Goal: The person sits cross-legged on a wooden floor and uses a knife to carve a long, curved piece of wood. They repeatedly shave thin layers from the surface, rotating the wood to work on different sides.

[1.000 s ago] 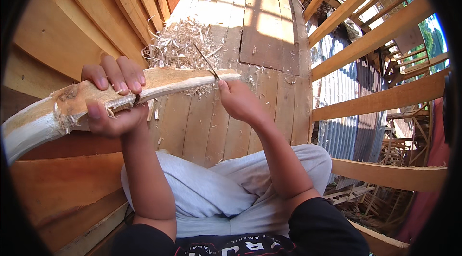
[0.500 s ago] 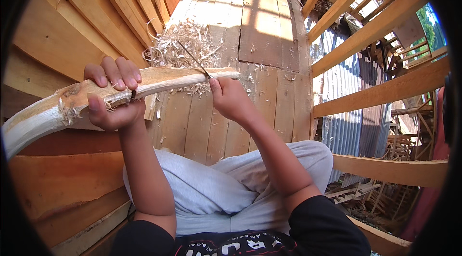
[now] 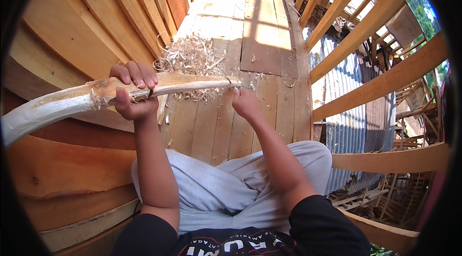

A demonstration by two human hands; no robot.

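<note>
A long curved piece of pale, stripped wood (image 3: 57,106) runs from the left rim to a narrow end in front of me. My left hand (image 3: 140,107) is wrapped around it, thumb on the near side and fingers over the top. A small dark band shows on the wood by that hand. At the narrow end, my right hand (image 3: 247,104) is closed on a thin dark knife (image 3: 228,78). The knife's blade crosses the wood and is smeared by motion; its handle is hidden in my fist. Rough fibres fringe the wood left of my left hand.
A heap of curled wood shavings (image 3: 192,56) lies on the plank floor (image 3: 207,131) beyond the wood. Boards (image 3: 72,30) form a wall on the left. Wooden rails (image 3: 370,90) stand on the right, with corrugated metal sheets (image 3: 344,131) below them. My crossed legs are close in front.
My right hand and the knife have slid outward, to the right, along the wood to its narrow end. The wood and left hand sit slightly farther right in view, still gripping.
</note>
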